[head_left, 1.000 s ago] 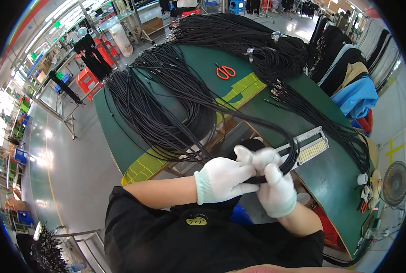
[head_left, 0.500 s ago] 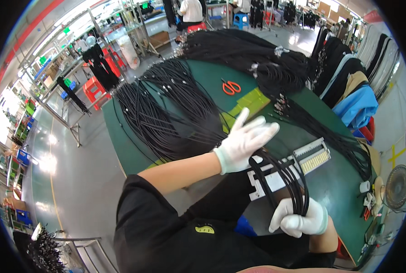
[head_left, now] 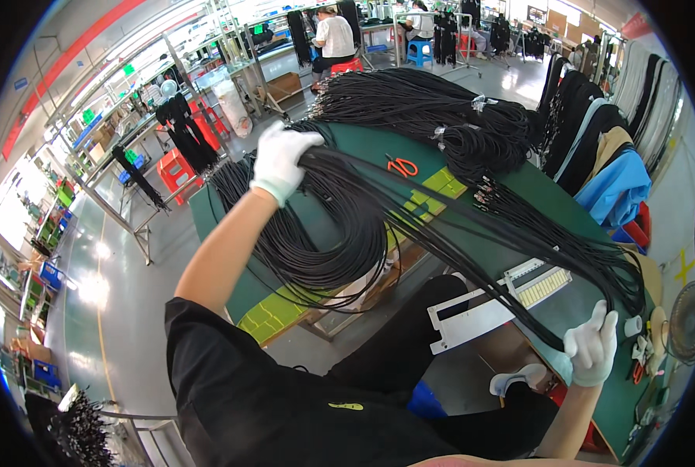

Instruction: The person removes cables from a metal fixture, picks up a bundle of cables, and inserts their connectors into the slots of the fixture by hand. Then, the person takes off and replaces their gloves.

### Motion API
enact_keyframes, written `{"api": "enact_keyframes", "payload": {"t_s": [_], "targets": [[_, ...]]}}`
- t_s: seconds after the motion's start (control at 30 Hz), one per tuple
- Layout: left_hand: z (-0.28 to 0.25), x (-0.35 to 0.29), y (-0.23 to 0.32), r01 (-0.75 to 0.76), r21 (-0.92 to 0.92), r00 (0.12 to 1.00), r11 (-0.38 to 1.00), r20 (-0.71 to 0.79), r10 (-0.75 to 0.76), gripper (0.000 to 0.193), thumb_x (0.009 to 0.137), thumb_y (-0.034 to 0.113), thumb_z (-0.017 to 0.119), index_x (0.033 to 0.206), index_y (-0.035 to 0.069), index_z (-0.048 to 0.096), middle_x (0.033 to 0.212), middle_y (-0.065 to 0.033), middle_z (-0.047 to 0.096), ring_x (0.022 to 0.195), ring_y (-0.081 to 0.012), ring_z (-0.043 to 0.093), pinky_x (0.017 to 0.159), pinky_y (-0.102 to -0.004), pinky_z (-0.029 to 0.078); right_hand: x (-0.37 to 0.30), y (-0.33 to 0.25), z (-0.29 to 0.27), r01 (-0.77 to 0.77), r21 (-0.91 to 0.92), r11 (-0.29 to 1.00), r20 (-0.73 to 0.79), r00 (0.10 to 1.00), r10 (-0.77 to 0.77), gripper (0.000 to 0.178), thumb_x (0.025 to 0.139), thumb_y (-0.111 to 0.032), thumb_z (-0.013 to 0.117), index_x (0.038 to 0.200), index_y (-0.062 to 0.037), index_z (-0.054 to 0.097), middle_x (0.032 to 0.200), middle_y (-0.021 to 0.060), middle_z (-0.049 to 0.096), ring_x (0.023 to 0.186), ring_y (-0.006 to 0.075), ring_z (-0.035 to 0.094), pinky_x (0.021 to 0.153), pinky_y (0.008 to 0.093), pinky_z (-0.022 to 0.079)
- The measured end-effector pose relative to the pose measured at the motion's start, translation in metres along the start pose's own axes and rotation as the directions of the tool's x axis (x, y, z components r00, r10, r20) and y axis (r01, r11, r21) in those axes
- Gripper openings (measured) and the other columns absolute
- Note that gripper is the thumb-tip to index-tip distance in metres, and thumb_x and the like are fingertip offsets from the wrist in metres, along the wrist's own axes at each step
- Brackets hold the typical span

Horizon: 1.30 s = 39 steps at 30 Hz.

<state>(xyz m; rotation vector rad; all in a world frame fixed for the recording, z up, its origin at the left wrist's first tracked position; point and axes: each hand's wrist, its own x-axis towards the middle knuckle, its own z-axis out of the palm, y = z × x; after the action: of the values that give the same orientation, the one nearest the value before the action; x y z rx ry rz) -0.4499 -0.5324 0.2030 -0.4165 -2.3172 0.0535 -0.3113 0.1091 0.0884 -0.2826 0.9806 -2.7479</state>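
My left hand (head_left: 279,162), in a white glove, is raised over the far left part of the table with its fingers closed around a bundle of black cables (head_left: 472,265). The cables stretch across in front of me to the right, where my right hand (head_left: 591,346), also gloved, is closed at their lower end. Several fingers of the right hand point upward. Beneath the stretched cables, a white metal fixture (head_left: 472,323) with a pale slotted block juts from the table edge. A large loop of black cables (head_left: 324,261) hangs below my left hand.
Thick cable bundles (head_left: 409,97) lie along the far side of the green table (head_left: 363,140). Orange-handled scissors (head_left: 402,166) rest near yellow-green strips (head_left: 441,187). More cables lie at right, near a small fan (head_left: 686,323). Red stools (head_left: 174,173) and a seated person stand beyond.
My left hand has moved far left and up, from open to closed on cables. The right hand has shifted right and slightly up. The cables are now drawn out long between both hands.
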Motion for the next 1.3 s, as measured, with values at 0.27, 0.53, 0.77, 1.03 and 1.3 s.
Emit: {"api": "enact_keyframes", "payload": {"t_s": [0.27,0.53,0.77,1.03,1.3], "targets": [[-0.021,0.024,-0.043,-0.177,0.075,0.972,0.981,0.172,0.162,0.060,0.057,-0.004,0.069,0.114,0.015,0.063,0.093,-0.0101,0.065,0.099,-0.0347,0.060,0.101,-0.0448,0.044,-0.002,0.001,0.033,0.036,-0.014,0.999,-0.226,0.973,-0.038,0.041,0.108,-0.032,0.026,0.112,-0.0021,0.054,0.051,-0.0088,0.025,0.035,0.0063,0.021,0.043,0.0243,0.028],[0.058,0.053,0.092,-0.321,-0.226,0.882,0.920,0.282,0.378,0.035,0.062,0.006,0.073,0.096,0.013,0.067,0.089,-0.0099,0.066,0.087,-0.0321,0.064,0.077,-0.0421,0.051,-0.086,-0.072,-0.062,-0.065,-0.602,0.796,-0.630,0.651,-0.423,0.038,0.097,-0.015,0.055,0.131,0.0002,0.051,0.085,0.0037,0.061,0.045,0.0029,0.037,0.048,0.0204,0.044],[0.108,0.094,0.351,-0.547,-0.366,0.722,0.753,0.249,0.646,0.013,0.074,0.020,0.063,0.086,0.017,0.068,0.075,-0.0095,0.066,0.075,-0.0319,0.067,0.065,-0.0449,0.052,-0.215,-0.195,-0.168,-0.287,-0.888,0.361,-0.412,0.144,-0.900,0.031,0.095,-0.018,0.058,0.125,-0.0092,0.060,0.106,0.0057,0.065,0.078,0.0081,0.059,0.056,0.0221,0.045],[0.158,0.039,0.431,-0.452,-0.544,0.756,0.707,0.187,0.627,0.078,0.072,0.045,0.075,0.139,0.016,0.047,0.137,-0.0187,0.043,0.131,-0.0355,0.036,0.113,-0.0561,0.017,-0.167,-0.168,-0.167,-0.732,-0.606,-0.313,-0.026,0.412,-0.911,0.054,0.081,-0.022,0.068,0.130,-0.0031,0.054,0.128,0.0180,0.058,0.119,0.0342,0.053,0.103,0.0407,0.040],[0.175,-0.011,0.350,0.060,-0.678,0.858,0.733,0.411,0.310,0.066,0.080,0.039,0.071,0.138,0.014,0.050,0.094,-0.0106,0.060,0.086,-0.0299,0.060,0.076,-0.0423,0.049,0.037,-0.018,-0.124,-0.323,-0.871,-0.370,-0.080,0.837,-0.542,0.061,0.091,-0.046,0.056,0.139,-0.0095,0.047,0.137,0.0240,0.049,0.130,0.0394,0.042,0.109,0.0428,0.033]]}}
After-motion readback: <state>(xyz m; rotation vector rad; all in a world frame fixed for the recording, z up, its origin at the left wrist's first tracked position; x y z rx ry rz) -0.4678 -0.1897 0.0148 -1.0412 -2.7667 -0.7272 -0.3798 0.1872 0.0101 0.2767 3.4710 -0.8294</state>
